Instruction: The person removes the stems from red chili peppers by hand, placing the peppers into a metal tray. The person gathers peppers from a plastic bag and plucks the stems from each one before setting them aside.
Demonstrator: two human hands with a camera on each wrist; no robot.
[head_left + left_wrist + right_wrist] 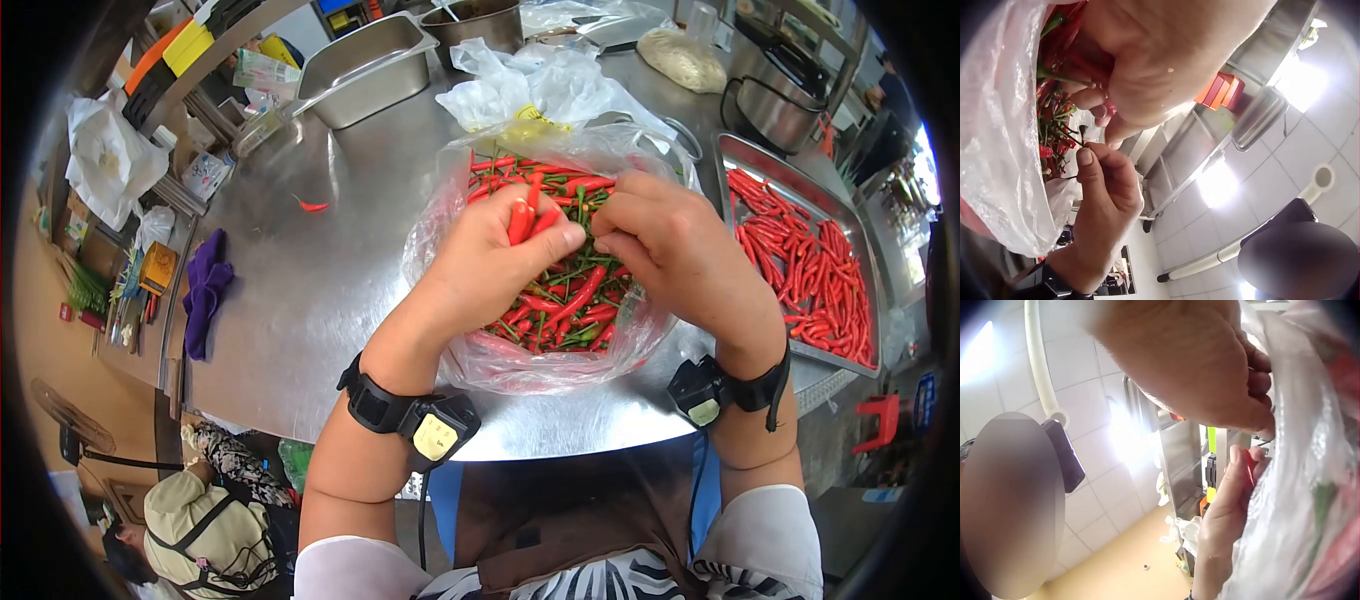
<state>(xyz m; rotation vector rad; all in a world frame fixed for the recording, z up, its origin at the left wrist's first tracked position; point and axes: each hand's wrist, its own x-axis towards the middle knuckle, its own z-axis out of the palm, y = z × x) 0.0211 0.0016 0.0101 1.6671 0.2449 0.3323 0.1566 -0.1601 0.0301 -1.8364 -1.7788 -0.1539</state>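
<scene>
A clear plastic bag [425,235] full of red chilies with green stems [575,300] stands on the steel table in front of me. Over its mouth, my left hand [470,255] grips a few red chilies [520,220] in its curled fingers. Close beside it, my right hand [680,235] has thumb and forefinger together. In the left wrist view those fingertips pinch a thin dark chili stem [1082,132]. The right wrist view shows red between the left fingers, while the bag hides much of the chilies.
At right, a metal tray [775,165] holds many red chilies, with a steel cooker [775,95] behind it. White plastic bags [550,85] and a deep steel pan [365,70] sit at the back. One loose chili [313,207] and a purple cloth [206,290] lie left.
</scene>
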